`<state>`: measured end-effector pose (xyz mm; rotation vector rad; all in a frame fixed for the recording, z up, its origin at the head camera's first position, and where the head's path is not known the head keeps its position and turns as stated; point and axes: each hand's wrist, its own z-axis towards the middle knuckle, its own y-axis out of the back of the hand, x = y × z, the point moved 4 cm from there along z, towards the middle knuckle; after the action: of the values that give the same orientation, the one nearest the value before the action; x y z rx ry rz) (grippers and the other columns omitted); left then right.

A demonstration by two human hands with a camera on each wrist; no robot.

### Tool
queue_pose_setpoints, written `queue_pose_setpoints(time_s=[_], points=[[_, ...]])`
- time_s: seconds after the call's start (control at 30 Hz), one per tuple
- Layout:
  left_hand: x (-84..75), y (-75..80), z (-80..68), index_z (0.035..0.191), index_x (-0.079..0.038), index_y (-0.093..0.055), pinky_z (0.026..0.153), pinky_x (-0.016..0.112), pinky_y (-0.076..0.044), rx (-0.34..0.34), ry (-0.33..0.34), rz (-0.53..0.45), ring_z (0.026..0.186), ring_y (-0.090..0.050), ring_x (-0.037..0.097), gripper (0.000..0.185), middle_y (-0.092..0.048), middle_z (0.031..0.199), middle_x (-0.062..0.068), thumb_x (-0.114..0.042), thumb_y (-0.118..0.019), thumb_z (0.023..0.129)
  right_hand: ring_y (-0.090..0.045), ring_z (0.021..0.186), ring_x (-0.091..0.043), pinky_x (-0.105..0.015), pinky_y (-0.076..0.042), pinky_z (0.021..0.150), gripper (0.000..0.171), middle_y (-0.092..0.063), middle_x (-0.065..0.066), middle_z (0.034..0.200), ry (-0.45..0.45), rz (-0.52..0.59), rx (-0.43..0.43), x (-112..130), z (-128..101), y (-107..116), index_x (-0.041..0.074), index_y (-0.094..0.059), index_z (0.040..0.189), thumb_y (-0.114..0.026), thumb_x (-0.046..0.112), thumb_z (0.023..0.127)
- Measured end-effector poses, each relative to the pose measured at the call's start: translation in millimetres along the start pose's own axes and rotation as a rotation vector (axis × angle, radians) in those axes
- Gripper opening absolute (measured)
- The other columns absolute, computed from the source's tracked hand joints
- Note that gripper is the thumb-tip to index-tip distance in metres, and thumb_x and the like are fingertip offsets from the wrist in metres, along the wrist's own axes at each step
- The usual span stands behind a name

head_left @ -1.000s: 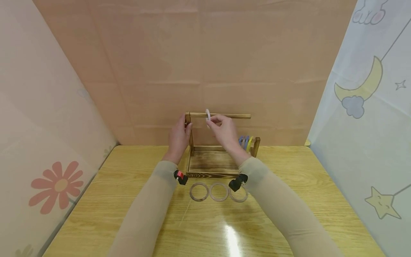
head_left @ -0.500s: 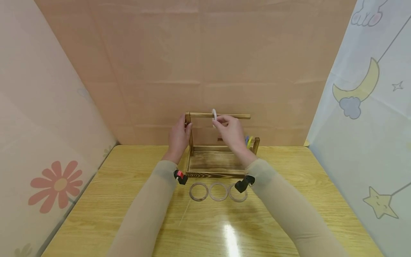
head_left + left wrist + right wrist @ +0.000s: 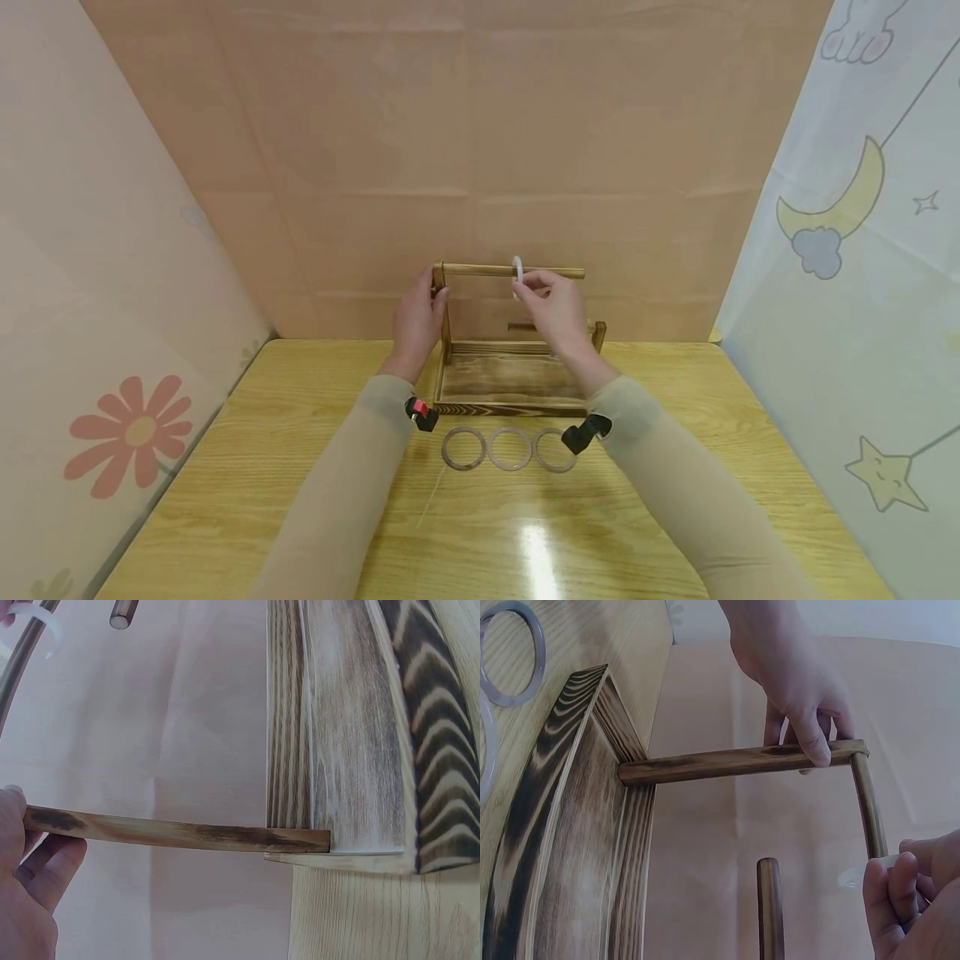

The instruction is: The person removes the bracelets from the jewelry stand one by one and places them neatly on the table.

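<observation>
Head view shows the right hand [image 3: 553, 308] pinching a small white plastic ring [image 3: 517, 271] that is threaded on the horizontal wooden rod [image 3: 480, 270] of a dark-stained wooden rack [image 3: 510, 392]; the ring sits a little right of the rod's middle, and the grip is closed around its lower edge with thumb and fingertips. The left hand [image 3: 417, 321] wraps the rack's upright post at the left end of the rod, thumb across the top corner, fingers curled round the post. The rack stands on the light wooden table [image 3: 225, 500] against the back wall. Just in front of the rack's base lie three clear rings [image 3: 510, 448] in a row, flat on the table and touching or nearly touching one another; the rightmost is partly covered by the right wrist's black camera mount. Both forearms wear beige sleeves [image 3: 337, 492].
</observation>
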<state>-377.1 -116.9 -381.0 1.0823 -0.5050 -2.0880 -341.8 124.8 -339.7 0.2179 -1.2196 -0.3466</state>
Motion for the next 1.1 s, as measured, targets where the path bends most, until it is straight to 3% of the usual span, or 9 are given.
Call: queue_pose_setpoints(time_s=[0.5, 0.77, 1.1], points=[[-2.5, 0.0, -0.2, 0.139, -0.004, -0.058, 0.084, 0.057, -0.061, 0.002, 0.005, -0.003, 0.097, -0.076, 0.04, 0.03, -0.075, 0.112, 0.019, -0.019, -0.065, 0.114, -0.075, 0.087, -0.026, -0.05, -0.066, 0.08, 0.029, -0.076, -0.012, 0.109, -0.029, -0.018, -0.049, -11.0, -3.9, 25.7, 0.005, -0.08, 0.122, -0.076, 0.03, 0.108], [-1.9, -0.5, 0.2, 0.138, -0.005, -0.058, 0.082, 0.057, -0.06, 0.006, 0.011, 0.004, 0.095, -0.075, 0.039, 0.03, -0.075, 0.109, 0.018, -0.02, -0.066, 0.114, -0.073, 0.078, -0.017, -0.043, -0.066, 0.074, 0.03, -0.078, -0.015, 0.111, -0.031, -0.024, -0.077, -20.2, -2.3, 38.3, 0.003, -0.079, 0.123, -0.076, 0.03, 0.108], [-0.7, -1.5, 0.5, 0.14, -0.005, -0.057, 0.09, 0.057, -0.06, 0.019, 0.036, -0.003, 0.103, -0.075, 0.04, 0.031, -0.076, 0.118, 0.018, -0.02, -0.065, 0.114, -0.071, 0.079, -0.014, -0.04, -0.066, 0.073, 0.033, -0.078, -0.015, 0.113, -0.044, -0.028, -0.099, -27.6, -3.3, 53.3, 0.002, -0.079, 0.122, -0.075, 0.032, 0.109]])
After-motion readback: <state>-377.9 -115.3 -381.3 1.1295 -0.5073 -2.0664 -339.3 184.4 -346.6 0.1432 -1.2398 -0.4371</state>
